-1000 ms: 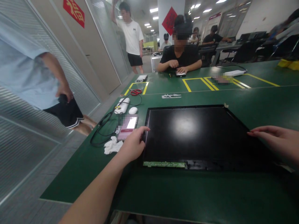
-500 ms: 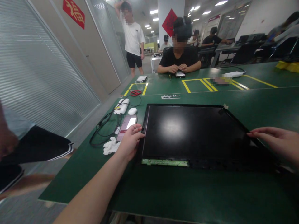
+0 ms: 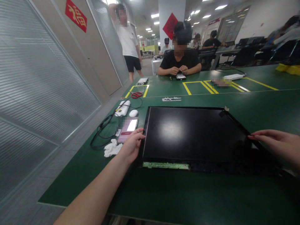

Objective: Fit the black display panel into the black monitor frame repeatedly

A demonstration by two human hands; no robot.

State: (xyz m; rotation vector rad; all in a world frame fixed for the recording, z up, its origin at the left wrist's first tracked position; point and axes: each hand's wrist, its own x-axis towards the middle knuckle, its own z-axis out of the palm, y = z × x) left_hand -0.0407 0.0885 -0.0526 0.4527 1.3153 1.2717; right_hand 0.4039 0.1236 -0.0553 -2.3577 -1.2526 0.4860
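A black display panel lies in front of me on the green table, with a glare spot on its glass. Along its near edge, at the left, runs a green circuit strip. My left hand grips the panel's left edge between thumb and fingers. On the opposite side, my right hand pinches the right edge with its fingertips. A phone with a lit screen and a crumpled white cloth rest just left of my left hand.
Left of the panel are a white earbud-like case, a white device, a black cable and red scissors. White strips lie beyond it. Across the green table, a person handles a small device.
Both hands keep their hold and the panel stays in place. The person at the far left has gone out of view, and the standing person has shifted slightly left.
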